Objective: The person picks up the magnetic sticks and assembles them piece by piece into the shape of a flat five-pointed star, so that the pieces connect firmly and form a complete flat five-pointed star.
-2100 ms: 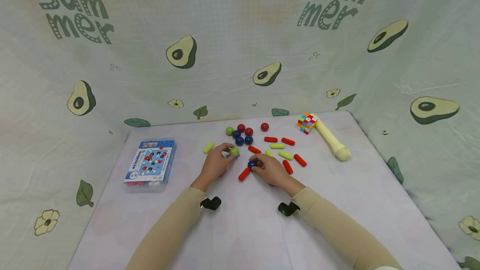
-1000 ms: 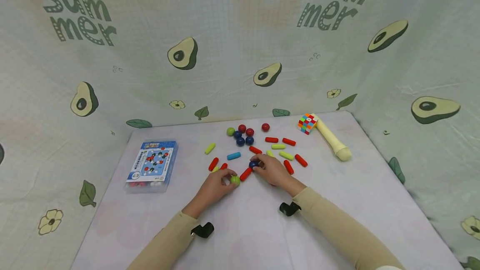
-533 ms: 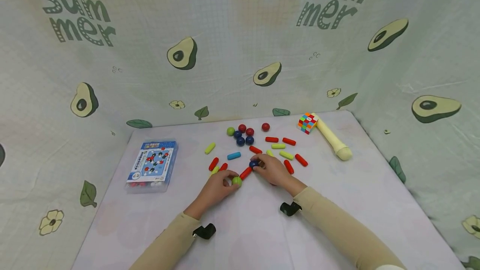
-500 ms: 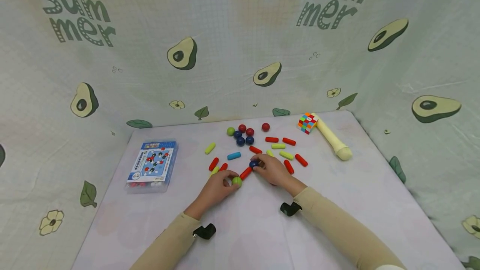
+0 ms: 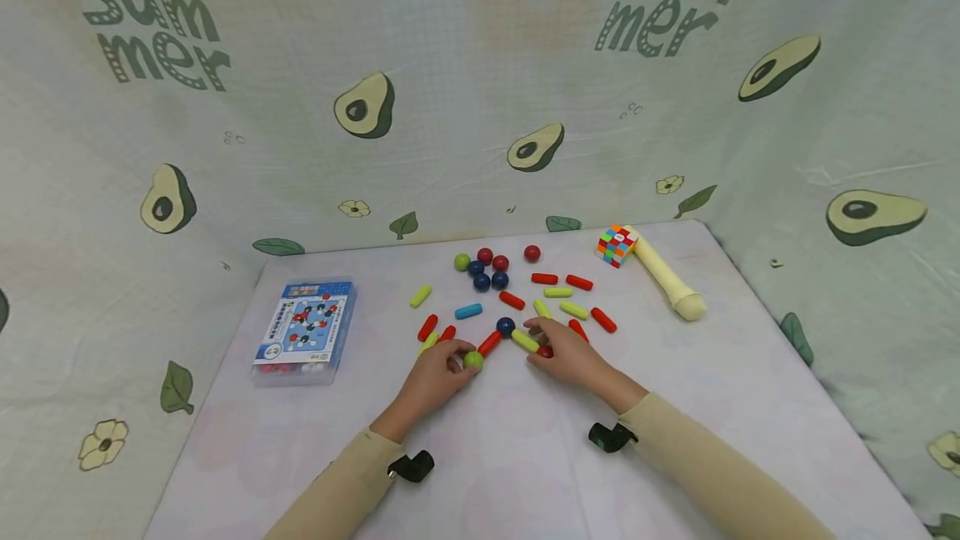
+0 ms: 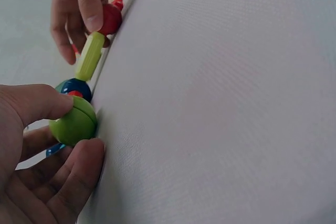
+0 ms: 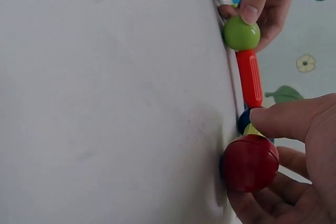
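Note:
My left hand [image 5: 435, 377] pinches a green ball [image 6: 73, 122] between thumb and fingers, low over the table. A red rod [image 5: 490, 345] runs from this ball to a dark blue ball [image 5: 506, 327]. From the blue ball a yellow-green rod [image 5: 526, 341] slants down to a red ball [image 7: 250, 163], making a bent chain. My right hand [image 5: 573, 357] holds that red ball, thumb on the near side and fingers curled behind it. The right wrist view shows the green ball meeting the red rod's end.
Several loose balls, among them a red ball [image 5: 532, 253], lie at the back. Loose rods, including a blue rod [image 5: 468, 311], are scattered around the chain. A boxed model kit [image 5: 303, 327] is at left; a puzzle cube [image 5: 617, 246] and a cream bone-shaped object [image 5: 667, 277] are at right.
My left hand has brought the green ball toward the front, to the red rod's end. My right hand has let go of the blue ball and shifted right to the red ball.

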